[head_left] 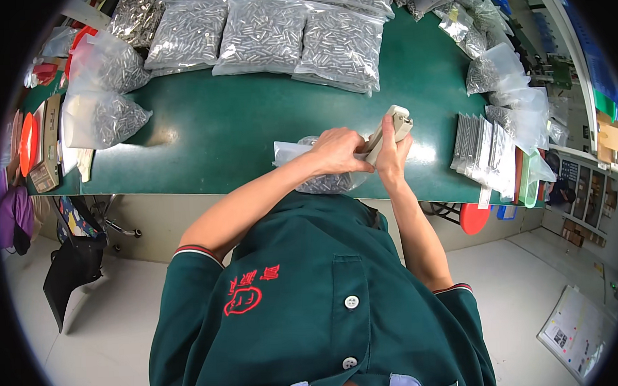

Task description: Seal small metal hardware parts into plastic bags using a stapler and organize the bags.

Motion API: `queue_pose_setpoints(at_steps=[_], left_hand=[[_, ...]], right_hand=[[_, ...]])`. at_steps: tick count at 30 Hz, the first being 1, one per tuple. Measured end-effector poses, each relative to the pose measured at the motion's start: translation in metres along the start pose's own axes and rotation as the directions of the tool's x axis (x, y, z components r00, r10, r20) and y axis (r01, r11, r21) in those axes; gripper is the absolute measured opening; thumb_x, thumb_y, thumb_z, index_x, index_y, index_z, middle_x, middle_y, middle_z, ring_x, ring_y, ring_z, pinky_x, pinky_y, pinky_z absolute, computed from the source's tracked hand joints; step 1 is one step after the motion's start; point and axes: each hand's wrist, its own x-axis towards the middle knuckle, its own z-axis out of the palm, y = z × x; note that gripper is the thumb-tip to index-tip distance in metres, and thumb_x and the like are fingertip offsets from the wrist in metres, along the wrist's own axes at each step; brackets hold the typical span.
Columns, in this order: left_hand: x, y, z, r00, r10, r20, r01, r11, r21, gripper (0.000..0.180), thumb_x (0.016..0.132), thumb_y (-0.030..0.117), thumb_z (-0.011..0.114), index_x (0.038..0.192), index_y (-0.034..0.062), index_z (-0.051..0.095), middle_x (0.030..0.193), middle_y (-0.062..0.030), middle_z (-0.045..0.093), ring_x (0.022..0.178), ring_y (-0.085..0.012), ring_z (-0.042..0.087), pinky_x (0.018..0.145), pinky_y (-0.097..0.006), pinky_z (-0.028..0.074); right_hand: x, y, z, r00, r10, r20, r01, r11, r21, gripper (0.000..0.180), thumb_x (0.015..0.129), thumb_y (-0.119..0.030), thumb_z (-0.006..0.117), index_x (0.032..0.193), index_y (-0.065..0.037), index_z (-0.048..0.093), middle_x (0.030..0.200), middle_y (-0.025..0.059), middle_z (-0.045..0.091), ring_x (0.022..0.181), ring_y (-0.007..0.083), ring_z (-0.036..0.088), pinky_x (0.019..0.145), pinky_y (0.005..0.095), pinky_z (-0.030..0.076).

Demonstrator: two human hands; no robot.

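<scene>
A clear plastic bag of small metal pieces [324, 184] lies at the table's near edge, right in front of me. My left hand [339, 150] is closed on the upper part of this bag, fingers bent around the gathered plastic. In my right hand [393, 152] is a beige stapler-like tool [400, 122], gripped with the thumb along it. The lower end of the tool reaches the fingers of my left hand. My hands hide the exact spot where tool and plastic meet.
Large flat bags of metal pins [261, 35] line the back of the green table [218, 128]. Smaller filled bags stand at the left [112, 118] and the right [488, 71]. A stack of flat packets [481, 149] sits near the right edge. A black chair [73, 273] stands at the left.
</scene>
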Motion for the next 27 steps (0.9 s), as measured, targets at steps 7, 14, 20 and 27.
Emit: queue_pose_setpoints(at_steps=[7, 14, 20, 27], left_hand=[[-0.022, -0.012, -0.025, 0.999, -0.034, -0.011, 0.034, 0.999, 0.031, 0.027, 0.069, 0.026, 0.069, 0.084, 0.0036, 0.068, 0.072, -0.0145, 0.063, 0.070, -0.0310, 0.060, 0.063, -0.041, 0.045], [-0.034, -0.007, -0.029, 0.987, -0.156, -0.045, 0.158, 0.987, 0.027, 0.015, 0.071, 0.015, 0.065, 0.081, 0.0051, 0.069, 0.074, -0.0144, 0.064, 0.074, -0.0316, 0.061, 0.066, -0.042, 0.046], [-0.036, -0.013, -0.021, 0.990, -0.025, -0.142, 0.031, 0.999, 0.044, 0.013, 0.070, 0.012, 0.062, 0.077, 0.0017, 0.066, 0.072, -0.0162, 0.063, 0.071, -0.0341, 0.060, 0.065, -0.043, 0.045], [-0.040, -0.015, -0.016, 0.953, 0.087, -0.290, -0.094, 0.996, -0.011, 0.023, 0.070, 0.008, 0.063, 0.089, -0.0001, 0.053, 0.072, -0.0178, 0.060, 0.070, -0.0363, 0.058, 0.063, -0.045, 0.043]], right_hand=[[-0.002, -0.002, -0.005, 0.997, 0.057, -0.047, -0.055, 0.997, 0.046, 0.029, 0.086, -0.028, 0.060, 0.084, 0.000, 0.054, 0.070, 0.0055, 0.056, 0.061, 0.0130, 0.054, 0.054, 0.0298, 0.044], [-0.010, -0.017, 0.001, 0.996, 0.081, -0.022, -0.080, 0.995, 0.056, 0.030, 0.087, -0.029, 0.060, 0.089, -0.001, 0.052, 0.070, 0.0054, 0.055, 0.058, 0.0132, 0.055, 0.052, 0.0279, 0.045], [-0.020, -0.034, 0.023, 0.992, 0.085, 0.094, -0.093, 0.992, 0.088, 0.030, 0.087, -0.030, 0.061, 0.091, -0.001, 0.051, 0.075, 0.0060, 0.056, 0.060, 0.0130, 0.056, 0.053, 0.0276, 0.045], [-0.022, -0.024, 0.033, 0.991, 0.097, 0.089, -0.104, 0.992, 0.072, 0.032, 0.086, -0.030, 0.061, 0.092, 0.000, 0.053, 0.081, 0.0052, 0.057, 0.074, 0.0125, 0.052, 0.063, 0.0278, 0.043]])
